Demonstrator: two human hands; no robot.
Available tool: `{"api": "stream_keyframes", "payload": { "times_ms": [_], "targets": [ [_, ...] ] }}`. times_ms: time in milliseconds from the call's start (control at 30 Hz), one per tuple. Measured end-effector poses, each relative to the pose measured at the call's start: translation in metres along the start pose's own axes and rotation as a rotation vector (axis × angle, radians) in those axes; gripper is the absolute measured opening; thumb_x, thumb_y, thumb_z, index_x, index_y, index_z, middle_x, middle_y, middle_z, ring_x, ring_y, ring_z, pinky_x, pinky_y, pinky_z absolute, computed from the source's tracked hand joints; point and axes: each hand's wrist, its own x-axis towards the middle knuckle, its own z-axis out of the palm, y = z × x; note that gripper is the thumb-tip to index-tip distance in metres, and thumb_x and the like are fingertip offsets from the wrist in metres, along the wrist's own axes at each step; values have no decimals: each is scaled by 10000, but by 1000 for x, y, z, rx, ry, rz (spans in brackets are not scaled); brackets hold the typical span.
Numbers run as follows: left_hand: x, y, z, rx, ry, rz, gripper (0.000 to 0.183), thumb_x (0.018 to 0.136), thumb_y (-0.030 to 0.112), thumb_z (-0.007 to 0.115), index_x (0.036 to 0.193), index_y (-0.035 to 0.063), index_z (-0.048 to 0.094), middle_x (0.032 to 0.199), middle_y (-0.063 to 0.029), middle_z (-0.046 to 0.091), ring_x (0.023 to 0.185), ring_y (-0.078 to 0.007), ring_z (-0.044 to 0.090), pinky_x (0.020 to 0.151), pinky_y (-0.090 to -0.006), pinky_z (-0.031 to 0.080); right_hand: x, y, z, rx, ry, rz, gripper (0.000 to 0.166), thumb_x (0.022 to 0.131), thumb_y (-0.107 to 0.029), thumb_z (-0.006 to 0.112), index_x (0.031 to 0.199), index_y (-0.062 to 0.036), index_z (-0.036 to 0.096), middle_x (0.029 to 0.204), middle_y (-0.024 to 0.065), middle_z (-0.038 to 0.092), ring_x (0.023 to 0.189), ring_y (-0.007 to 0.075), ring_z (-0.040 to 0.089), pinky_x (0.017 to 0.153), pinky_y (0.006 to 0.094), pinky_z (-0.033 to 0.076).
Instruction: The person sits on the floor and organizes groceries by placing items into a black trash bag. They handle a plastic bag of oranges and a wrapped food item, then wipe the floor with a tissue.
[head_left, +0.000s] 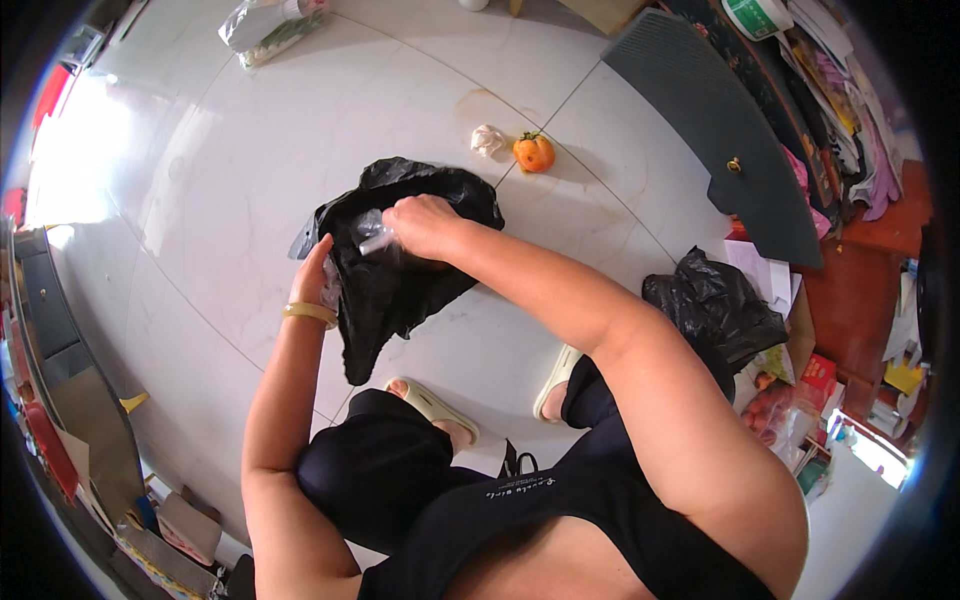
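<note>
A black plastic bag (405, 285) lies spread and crumpled on the tiled floor before me, its mouth open. My right hand (421, 226) is over the bag, its fingers closed on a piece of clear plastic film (373, 232). My left hand (313, 276), with a pale bangle at the wrist, is at the bag's left edge; clear plastic shows beside its palm, and its fingers are partly hidden, so its grip is unclear. Beyond the bag, a head of garlic (487, 140) rests beside an orange tomato-like fruit (534, 152) with a green stem end.
Another black plastic bag (712, 304) sits at the right near red packages (817, 375). A grey cabinet panel with a knob (712, 127) stands at the upper right. A clear bag of vegetables (274, 34) lies at the top left. My sandalled feet are below the bag.
</note>
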Motion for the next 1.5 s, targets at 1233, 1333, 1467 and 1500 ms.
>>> {"api": "stream_keyframes", "payload": {
  "times_ms": [1233,1333,1467,1500],
  "targets": [
    [-4,0,-2,140,99,121,228,840,192,529,974,10,554,869,-91,611,751,-210,603,672,-322,504,-76,281,7,1211,510,911,482,657,-243,636,1121,-218,509,1082,54,529,896,211,559,727,385,471],
    [-2,-2,-4,148,115,141,228,841,195,529,975,11,553,875,-92,610,749,-209,603,665,-317,505,-92,275,-6,1495,406,897,481,668,-256,607,1129,-200,480,1043,54,536,884,188,548,707,344,457],
    [-1,1,-1,160,112,114,239,842,200,529,988,11,546,878,-91,609,748,-207,601,664,-318,504,-107,285,-10,1769,288,740,473,668,-297,584,1105,-143,486,1042,70,541,907,202,542,722,321,455],
    [-3,1,1,161,121,109,243,842,202,530,992,11,544,878,-90,609,748,-207,601,663,-318,504,-108,276,-20,1779,257,693,476,670,-306,577,1103,-130,485,1043,75,542,909,205,543,722,317,458]
  ]
}}
